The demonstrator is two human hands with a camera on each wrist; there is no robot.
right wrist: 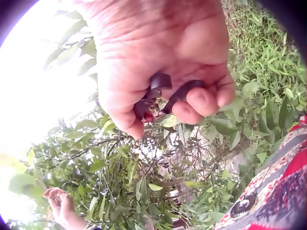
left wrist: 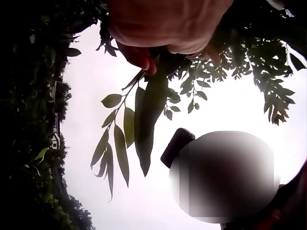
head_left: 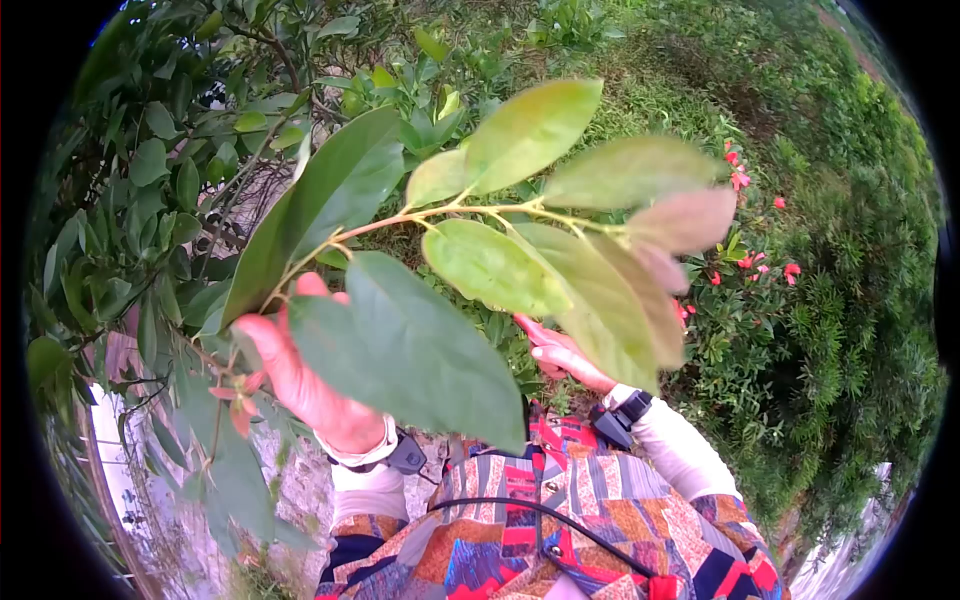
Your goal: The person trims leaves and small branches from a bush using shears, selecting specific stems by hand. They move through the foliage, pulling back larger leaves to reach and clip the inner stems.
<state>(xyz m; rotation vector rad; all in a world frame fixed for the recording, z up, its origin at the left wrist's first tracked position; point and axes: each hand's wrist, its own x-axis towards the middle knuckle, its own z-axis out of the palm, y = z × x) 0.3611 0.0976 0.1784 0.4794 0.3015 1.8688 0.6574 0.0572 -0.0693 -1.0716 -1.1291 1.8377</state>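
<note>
A leafy branch [head_left: 400, 217] with broad green leaves and pinkish young leaves at its tip spreads across the middle of the head view. My left hand [head_left: 320, 400] grips it near its lower end, thumb and fingers closed about the stem, partly hidden by a large leaf [head_left: 420, 350]. In the left wrist view, the branch's leaves [left wrist: 122, 148] hang from the fingers against the sky. My right hand [head_left: 570, 362] is behind the leaf tips. In the right wrist view its fingers curl round dark-handled pruning shears [right wrist: 184, 93]; the blades are mostly hidden.
Dense shrub foliage [head_left: 150, 165] stands close on the left. On the right are a bush with red flowers [head_left: 745, 262] and a thick green hedge [head_left: 850, 330]. A thin dark cord [head_left: 530, 505] crosses the patterned shirt [head_left: 600, 520].
</note>
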